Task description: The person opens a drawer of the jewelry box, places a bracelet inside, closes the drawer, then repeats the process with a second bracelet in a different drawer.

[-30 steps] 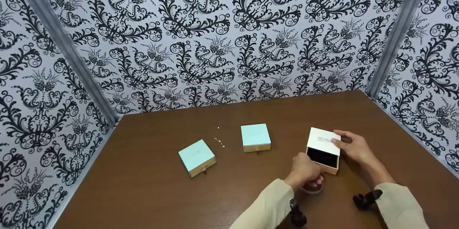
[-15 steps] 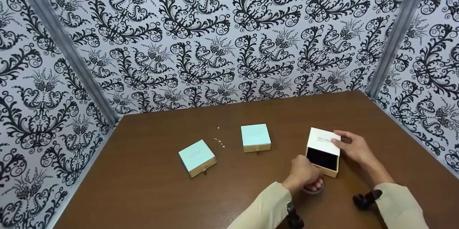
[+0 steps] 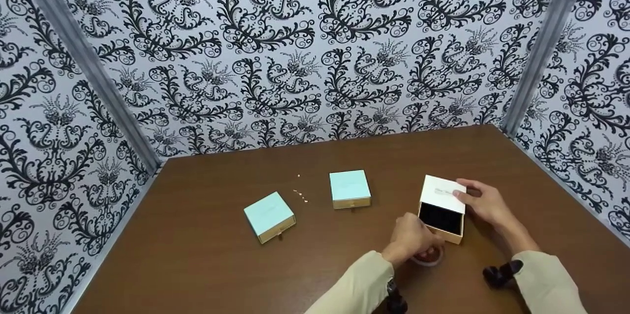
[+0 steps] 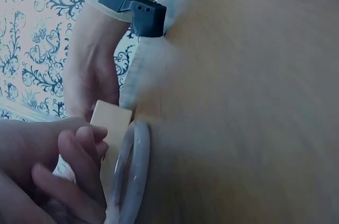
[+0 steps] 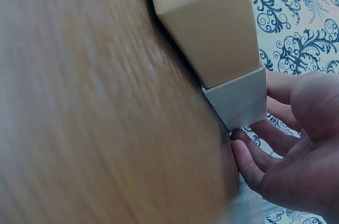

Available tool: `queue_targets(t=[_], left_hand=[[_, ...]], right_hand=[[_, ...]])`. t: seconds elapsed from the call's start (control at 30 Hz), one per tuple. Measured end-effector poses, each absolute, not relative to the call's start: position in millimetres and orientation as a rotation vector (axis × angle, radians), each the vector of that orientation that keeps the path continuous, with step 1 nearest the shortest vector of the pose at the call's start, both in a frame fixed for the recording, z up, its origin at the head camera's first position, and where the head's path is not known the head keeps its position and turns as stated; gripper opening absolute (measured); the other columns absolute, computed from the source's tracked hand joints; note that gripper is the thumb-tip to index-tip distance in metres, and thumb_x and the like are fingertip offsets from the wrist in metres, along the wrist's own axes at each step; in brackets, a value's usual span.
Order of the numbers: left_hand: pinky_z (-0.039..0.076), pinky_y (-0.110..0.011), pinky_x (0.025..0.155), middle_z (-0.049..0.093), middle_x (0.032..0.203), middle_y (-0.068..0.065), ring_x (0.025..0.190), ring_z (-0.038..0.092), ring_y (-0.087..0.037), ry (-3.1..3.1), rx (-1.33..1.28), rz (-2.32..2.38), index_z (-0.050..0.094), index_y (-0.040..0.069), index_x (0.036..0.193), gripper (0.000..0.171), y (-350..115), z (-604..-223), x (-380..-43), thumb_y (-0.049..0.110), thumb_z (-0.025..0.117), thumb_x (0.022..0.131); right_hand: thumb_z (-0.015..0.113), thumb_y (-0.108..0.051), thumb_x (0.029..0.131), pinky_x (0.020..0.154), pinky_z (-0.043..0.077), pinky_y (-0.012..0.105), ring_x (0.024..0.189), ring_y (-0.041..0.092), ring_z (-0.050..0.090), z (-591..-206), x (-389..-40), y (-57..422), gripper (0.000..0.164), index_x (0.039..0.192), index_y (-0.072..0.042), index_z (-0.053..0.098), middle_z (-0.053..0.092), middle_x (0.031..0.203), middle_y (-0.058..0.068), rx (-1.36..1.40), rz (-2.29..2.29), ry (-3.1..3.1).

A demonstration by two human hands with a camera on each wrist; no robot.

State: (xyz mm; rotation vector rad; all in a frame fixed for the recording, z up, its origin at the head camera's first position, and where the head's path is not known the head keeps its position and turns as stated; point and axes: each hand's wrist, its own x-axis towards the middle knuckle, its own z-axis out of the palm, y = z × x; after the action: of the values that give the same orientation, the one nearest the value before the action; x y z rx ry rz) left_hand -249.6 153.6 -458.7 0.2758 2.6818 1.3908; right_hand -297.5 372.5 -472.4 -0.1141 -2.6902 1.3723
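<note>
A white drawer box [image 3: 442,196] stands on the table with its drawer [image 3: 441,219] partly out, showing a black lining. My right hand [image 3: 487,203] grips the white sleeve, thumb on top and fingers at the far side; in the right wrist view the fingertips [image 5: 246,155] curl at its end. At the drawer's front, my left hand [image 3: 413,237] pinches with curled fingers; a pull tab there is hidden. Directly below that hand lies a pale ring-shaped bangle [image 3: 427,264]. In the left wrist view the bangle [image 4: 139,160] sits against the tan drawer front [image 4: 112,121].
Two closed light-blue drawer boxes stand to the left, one near the middle [image 3: 350,185] and one turned at an angle [image 3: 269,213]. Between them lie several tiny pale pieces [image 3: 300,195]. Patterned walls [image 3: 295,58] enclose the brown table [image 3: 221,265] at back and sides.
The drawer has slid slightly farther out toward me. My left hand has moved a little left, baring more of the bangle. My right hand stays on the sleeve.
</note>
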Motion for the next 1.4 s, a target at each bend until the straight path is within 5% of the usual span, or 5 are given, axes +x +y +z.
queue_targets(t=[0.17,0.4,0.8,1.07,1.4], left_hand=[[0.042,-0.02,0.051,0.061,0.049,0.006,0.047,0.05,-0.003,2.815,0.344,1.208,0.063,0.013,0.05,0.036,142.2,-450.2,-252.9,0.026,0.089,0.072],[0.044,-0.025,0.056,0.049,0.047,0.01,0.056,0.052,-0.006,2.966,0.377,0.96,0.042,0.018,0.044,0.053,131.0,-447.3,-253.4,0.024,0.087,0.072],[0.027,-0.023,0.05,0.018,0.043,0.011,0.048,0.027,-0.008,2.941,0.443,0.913,0.028,0.018,0.042,0.065,118.0,-453.8,-249.6,0.02,0.085,0.074],[0.043,-0.022,0.056,0.039,0.044,0.011,0.051,0.039,-0.006,2.958,0.419,0.925,0.043,0.018,0.044,0.052,117.9,-455.3,-251.5,0.016,0.086,0.073],[0.047,-0.024,0.054,0.047,0.047,0.007,0.048,0.049,-0.009,2.954,0.366,1.132,0.048,0.015,0.048,0.043,119.2,-460.4,-252.2,0.007,0.084,0.071]], right_hand=[[0.063,-0.032,0.099,0.077,0.043,0.009,0.125,0.04,0.055,-471.5,-297.5,372.3,0.059,0.142,0.006,0.049,0.053,0.138,0.037,-0.114,1.367,-2.687],[0.064,-0.032,0.099,0.076,0.044,0.008,0.125,0.039,0.055,-471.9,-297.8,372.2,0.06,0.142,0.007,0.049,0.053,0.138,0.037,-0.119,1.379,-2.68],[0.062,-0.039,0.099,0.077,0.042,0.009,0.127,0.045,0.053,-472.5,-296.3,375.1,0.063,0.144,0.003,0.049,0.053,0.139,0.036,-0.1,1.319,-2.72],[0.063,-0.038,0.099,0.077,0.043,0.009,0.125,0.042,0.055,-472.8,-297.0,373.7,0.062,0.142,0.004,0.05,0.054,0.137,0.036,-0.101,1.314,-2.711],[0.063,-0.037,0.099,0.078,0.041,0.008,0.128,0.045,0.053,-473.6,-297.1,372.6,0.061,0.143,0.004,0.05,0.053,0.139,0.036,-0.098,1.323,-2.707]])
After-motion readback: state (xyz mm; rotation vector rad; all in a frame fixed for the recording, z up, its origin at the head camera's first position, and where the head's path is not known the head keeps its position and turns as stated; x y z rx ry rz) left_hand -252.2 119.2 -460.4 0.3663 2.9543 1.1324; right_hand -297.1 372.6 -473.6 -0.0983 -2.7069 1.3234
